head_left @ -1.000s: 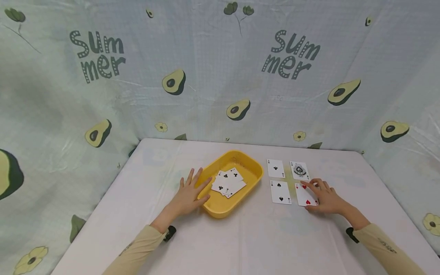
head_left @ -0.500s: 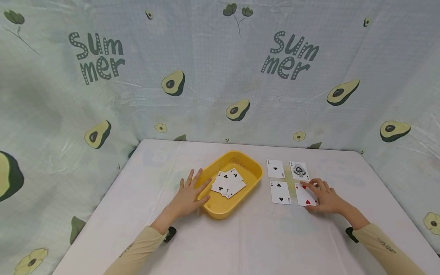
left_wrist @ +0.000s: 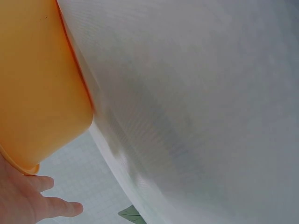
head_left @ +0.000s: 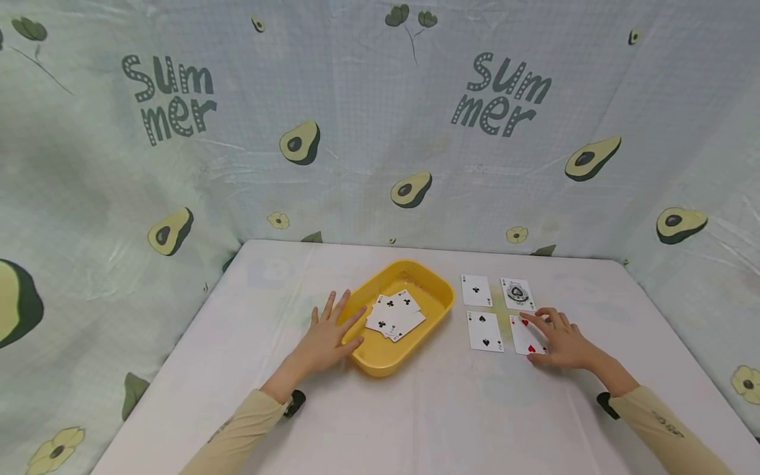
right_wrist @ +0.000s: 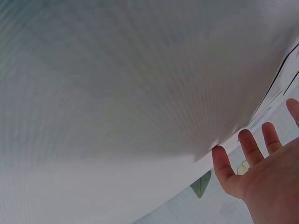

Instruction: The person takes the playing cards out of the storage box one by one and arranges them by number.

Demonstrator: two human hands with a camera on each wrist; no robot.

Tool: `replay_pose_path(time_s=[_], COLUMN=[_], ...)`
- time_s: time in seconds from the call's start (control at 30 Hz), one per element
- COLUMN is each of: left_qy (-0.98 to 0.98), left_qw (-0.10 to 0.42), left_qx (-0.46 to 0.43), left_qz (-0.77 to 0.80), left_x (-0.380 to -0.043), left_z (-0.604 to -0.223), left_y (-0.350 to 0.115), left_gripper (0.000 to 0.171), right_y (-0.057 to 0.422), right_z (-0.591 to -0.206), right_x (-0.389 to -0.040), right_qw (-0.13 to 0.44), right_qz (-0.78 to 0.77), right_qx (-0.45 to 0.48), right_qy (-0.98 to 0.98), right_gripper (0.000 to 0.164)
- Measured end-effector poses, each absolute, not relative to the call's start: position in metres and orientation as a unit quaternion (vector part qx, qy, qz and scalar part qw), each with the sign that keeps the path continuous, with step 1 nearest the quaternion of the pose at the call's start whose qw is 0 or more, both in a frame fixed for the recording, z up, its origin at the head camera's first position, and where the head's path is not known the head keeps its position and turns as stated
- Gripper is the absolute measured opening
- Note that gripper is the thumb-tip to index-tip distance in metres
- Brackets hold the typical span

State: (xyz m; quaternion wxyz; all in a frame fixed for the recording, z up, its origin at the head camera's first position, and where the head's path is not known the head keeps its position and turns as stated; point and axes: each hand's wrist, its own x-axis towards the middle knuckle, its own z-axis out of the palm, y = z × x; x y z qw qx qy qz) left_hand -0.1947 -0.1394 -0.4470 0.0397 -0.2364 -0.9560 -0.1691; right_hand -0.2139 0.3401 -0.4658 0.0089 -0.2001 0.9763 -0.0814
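Observation:
My left hand (head_left: 323,340) lies with spread fingers at the near left rim of a yellow tray (head_left: 380,367). In the left wrist view, two extended fingers (left_wrist: 60,207) show below the tray's corner. A pile of playing cards (head_left: 400,323), clubs among them, lies face up in the tray. My right hand (head_left: 564,341) rests over the right side of a two of hearts (head_left: 524,335), index fingertip at its top edge and thumb at its bottom edge. The right wrist view shows those loosely extended fingers (right_wrist: 250,149) close along the tabletop.
A two of spades (head_left: 484,331), an ace of clubs (head_left: 475,291) and an ace of spades (head_left: 516,294) make a face-up block with the two of hearts. The pale table (head_left: 451,422) meets a cloth backdrop (head_left: 356,79) with avocado prints.

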Motion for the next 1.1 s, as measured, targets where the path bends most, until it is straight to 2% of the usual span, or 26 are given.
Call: replay_pose_path(time_s=[0.23,0.43,1.1], left_qy=[-0.956,-0.955,-0.955], left_qw=[0.041,0.043,0.042], left_qx=[-0.239,-0.240,-0.241], left_qz=[-0.164,-0.166,-0.167], left_x=[-0.195,-0.196,-0.195], left_z=[-0.448,-0.448,-0.449], left_y=[-0.139,-0.140,-0.141], left_gripper=[0.057,0.057,0.056], right_y=[0.340,0.333,0.259], right_z=[-0.464,-0.460,-0.429], right_x=[-0.214,-0.215,-0.231], right_qw=[0.013,-0.013,-0.047], right_qz=[-0.091,-0.107,-0.177], right_qx=[-0.194,-0.206,-0.282], right_qy=[0.977,0.973,0.942], right_gripper=[0.076,0.073,0.066])
